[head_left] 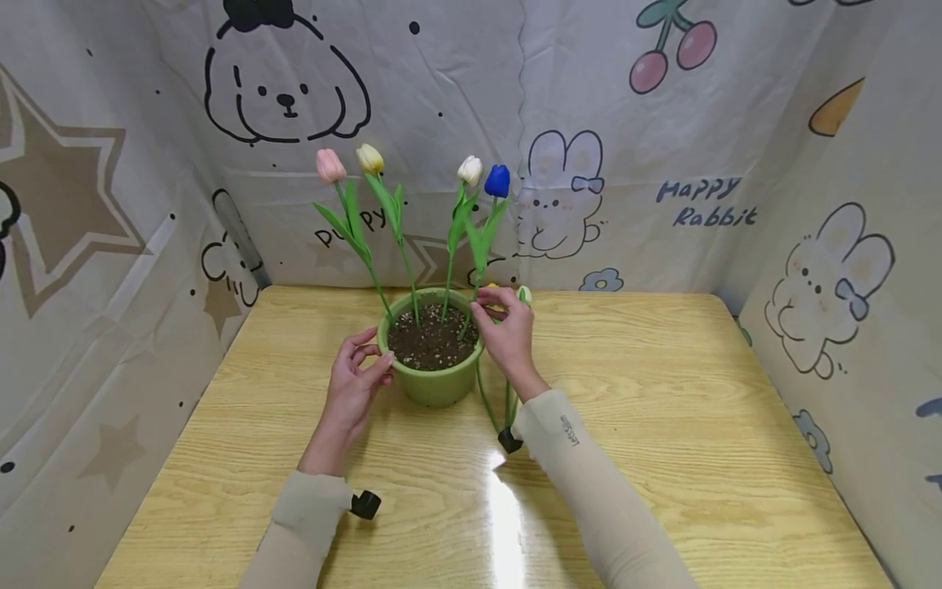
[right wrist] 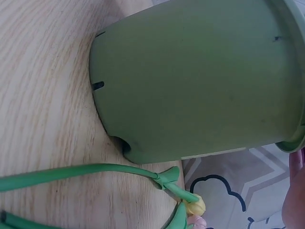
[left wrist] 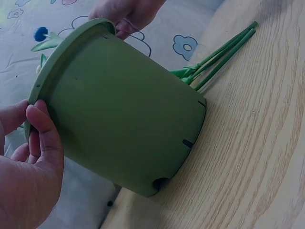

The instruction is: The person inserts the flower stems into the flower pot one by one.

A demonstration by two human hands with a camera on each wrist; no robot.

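A green flowerpot [head_left: 439, 387] filled with dark soil [head_left: 430, 343] stands on the table. Pink [head_left: 330, 166], yellow [head_left: 370, 159], white [head_left: 469, 170] and blue [head_left: 497, 181] artificial tulips rise upright from it. With thumb and curled fingers, my left hand [head_left: 356, 384] grips the pot's rim at its left side. My right hand [head_left: 509, 331] is at the right rim, where thumb and fingers pinch the blue tulip's stem low down, just above the soil. The left wrist view shows the left fingers [left wrist: 47, 138] on the rim; the right wrist view catches only the right hand's edge [right wrist: 294, 198].
More artificial tulips lie on the table right of the pot, their green stems [head_left: 487, 397] partly under my right forearm. A yellow bloom [right wrist: 195, 206] and a pink one [right wrist: 196, 221] show among them. Printed cloth [head_left: 441, 90] hangs behind the wooden table [head_left: 625, 393] and at both sides.
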